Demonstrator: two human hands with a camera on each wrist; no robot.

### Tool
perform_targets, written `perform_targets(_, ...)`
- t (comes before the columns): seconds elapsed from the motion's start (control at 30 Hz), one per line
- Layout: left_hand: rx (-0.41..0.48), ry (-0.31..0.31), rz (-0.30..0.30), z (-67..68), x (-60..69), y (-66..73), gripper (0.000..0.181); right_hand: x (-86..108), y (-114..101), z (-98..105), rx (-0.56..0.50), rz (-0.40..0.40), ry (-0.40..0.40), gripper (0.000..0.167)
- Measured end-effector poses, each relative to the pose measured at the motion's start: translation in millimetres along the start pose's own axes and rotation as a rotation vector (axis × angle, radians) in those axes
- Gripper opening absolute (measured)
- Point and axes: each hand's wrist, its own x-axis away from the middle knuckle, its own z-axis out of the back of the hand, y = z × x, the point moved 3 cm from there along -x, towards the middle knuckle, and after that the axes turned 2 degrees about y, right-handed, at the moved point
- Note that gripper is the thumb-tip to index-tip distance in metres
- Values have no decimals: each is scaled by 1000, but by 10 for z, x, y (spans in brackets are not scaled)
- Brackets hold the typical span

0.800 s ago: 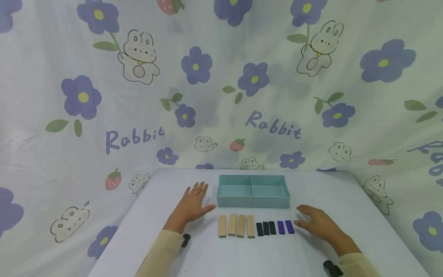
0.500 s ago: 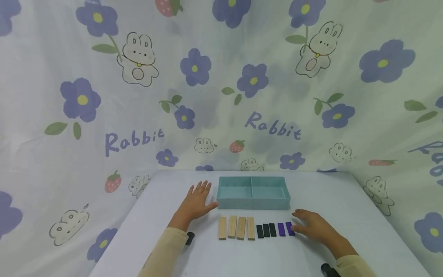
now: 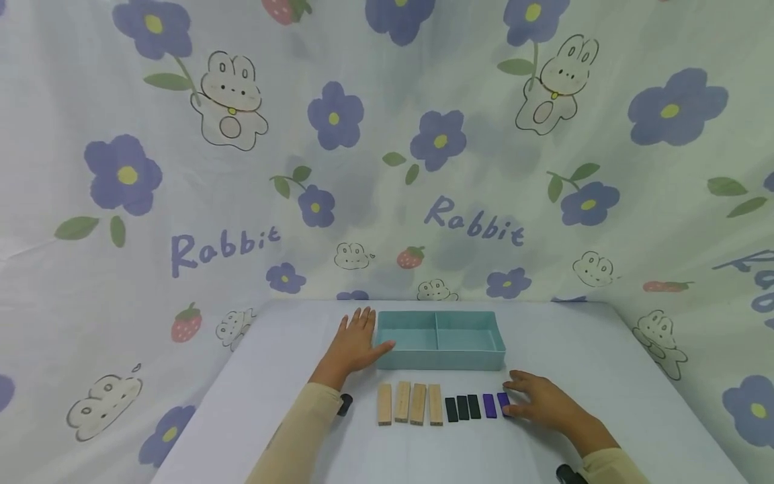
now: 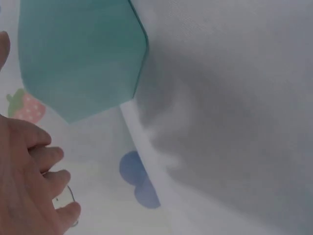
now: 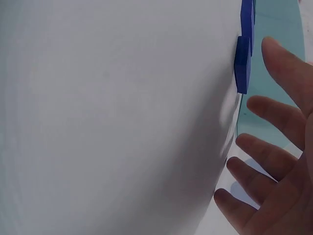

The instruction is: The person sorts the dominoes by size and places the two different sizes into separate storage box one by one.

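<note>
In the head view my left hand (image 3: pixel 351 346) is beside the left end of a teal two-compartment tray (image 3: pixel 440 360), fingers straight and spread. Its thumb overlaps the tray's front left corner; whether it touches cannot be told. The left wrist view shows the tray's end (image 4: pixel 83 58) close to the fingers. My right hand (image 3: pixel 544 402) hovers at the rightmost purple block (image 3: pixel 504 403), its thumb tip partly covering it. In the right wrist view the fingers are relaxed, with a gap between them and the purple block (image 5: pixel 242 66). Neither hand holds anything.
In front of the tray runs a row: several wooden blocks (image 3: pixel 417 405), three black blocks (image 3: pixel 462 407), then another purple block (image 3: pixel 490 406) beside the rightmost one. A white-covered table (image 3: pixel 423 457) bears everything. Behind it hangs a printed curtain (image 3: pixel 375 168).
My left hand has moved right and forward to the tray's left end. My right hand has moved left to the rightmost purple block. The tray and blocks appear unmoved; the head view has shifted slightly.
</note>
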Motion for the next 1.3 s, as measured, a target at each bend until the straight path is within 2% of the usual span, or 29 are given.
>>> perform_targets(0.17,-31,-27,18,10,-94,49,106,-1,-65,34,-4,14,-2,63)
perform_targets(0.47,-5,-68,23,-64,-191,92,107,-25,-91,25,-25,33,-5,46)
perform_targets(0.67,45,-71,-6,-111,-193,108,106,-41,-89,30,-63,47,10,39)
perform_targets(0.8,35,-60,-35,-111,-187,111,105,-37,-84,15,-103,57,32,38)
perform_targets(1.07,22,-46,-24,-133,-171,69,105,-46,-138,35,-94,115,74,40)
perform_targets(1.3,44,-28,-23,-174,-155,67,105,-42,-133,27,-169,129,54,34)
